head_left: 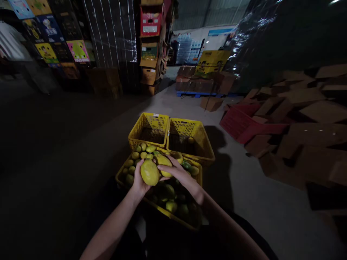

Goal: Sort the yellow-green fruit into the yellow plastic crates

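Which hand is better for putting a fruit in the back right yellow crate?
Probably the right hand: it's nearer that yellow crate and touches the right-hand yellow fruit. The left hand is farther away, holding the left-hand yellow fruit.

Head-worn view, facing forward and down; held fruit (150,172) near, stacked boxes (149,53) far.

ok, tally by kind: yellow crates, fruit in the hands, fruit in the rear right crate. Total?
Yellow perforated plastic crates: 3 (front, rear left, rear right)
Large yellow oval fruits in the hands: 2 (left, right)
Small round yellowish fruit in the rear right crate: 1
Total: 6, leaving out the front crate's fruit, too dim and overlapped to count.
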Motion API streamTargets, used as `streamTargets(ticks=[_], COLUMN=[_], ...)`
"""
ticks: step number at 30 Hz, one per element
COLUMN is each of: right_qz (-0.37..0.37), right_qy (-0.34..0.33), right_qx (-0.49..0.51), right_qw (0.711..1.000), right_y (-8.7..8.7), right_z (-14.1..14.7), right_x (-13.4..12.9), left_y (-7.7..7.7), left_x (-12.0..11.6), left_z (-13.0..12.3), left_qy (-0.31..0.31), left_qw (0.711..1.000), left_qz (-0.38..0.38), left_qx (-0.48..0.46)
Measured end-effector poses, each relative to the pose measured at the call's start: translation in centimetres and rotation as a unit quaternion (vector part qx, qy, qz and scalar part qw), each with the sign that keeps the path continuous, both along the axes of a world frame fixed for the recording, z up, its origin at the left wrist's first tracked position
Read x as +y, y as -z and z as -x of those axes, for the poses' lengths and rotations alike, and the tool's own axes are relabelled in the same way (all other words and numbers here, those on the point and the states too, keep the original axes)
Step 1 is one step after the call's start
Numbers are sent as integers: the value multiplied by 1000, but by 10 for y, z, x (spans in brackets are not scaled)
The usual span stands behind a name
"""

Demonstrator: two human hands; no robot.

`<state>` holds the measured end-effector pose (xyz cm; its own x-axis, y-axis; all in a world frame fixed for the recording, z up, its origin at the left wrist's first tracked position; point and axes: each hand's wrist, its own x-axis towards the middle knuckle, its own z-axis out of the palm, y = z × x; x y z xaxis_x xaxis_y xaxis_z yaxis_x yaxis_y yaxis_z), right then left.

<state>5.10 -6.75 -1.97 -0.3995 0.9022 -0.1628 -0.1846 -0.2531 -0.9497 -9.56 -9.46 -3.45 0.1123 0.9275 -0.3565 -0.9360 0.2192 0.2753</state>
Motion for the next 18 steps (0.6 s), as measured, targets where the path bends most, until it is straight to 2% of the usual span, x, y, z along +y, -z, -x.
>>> streamTargets(ticks=[2, 5, 9, 11, 13, 15, 18], right_qz=[19, 19, -93, -151, -184, -206, -256], right_qy=[60, 140, 221, 242, 250, 253, 251], right_qx=[44, 99, 39, -13, -40, -51, -73], right_qw=[997, 985, 970, 958, 950, 944, 931], right_y=[1, 9, 19, 23, 26, 27, 25], right_z=[-3, -13, -27, -28, -25, -20, -17], right_x=[-7, -5, 0, -1, -1, 0, 3], left_y=[0, 0, 8, 14, 18, 18, 10], left_x=[-7, -13, -6, 0, 4, 5, 1], left_z=[-4, -2, 6, 5, 2, -3, -7], left_qy=[1, -8, -62, -93, -102, -87, -71], left_qw=[1000, 999, 994, 988, 988, 993, 993], left_qz=[-12, -13, 75, 114, 113, 84, 16], left_qx=[-9, -32, -42, -35, -17, 12, 97])
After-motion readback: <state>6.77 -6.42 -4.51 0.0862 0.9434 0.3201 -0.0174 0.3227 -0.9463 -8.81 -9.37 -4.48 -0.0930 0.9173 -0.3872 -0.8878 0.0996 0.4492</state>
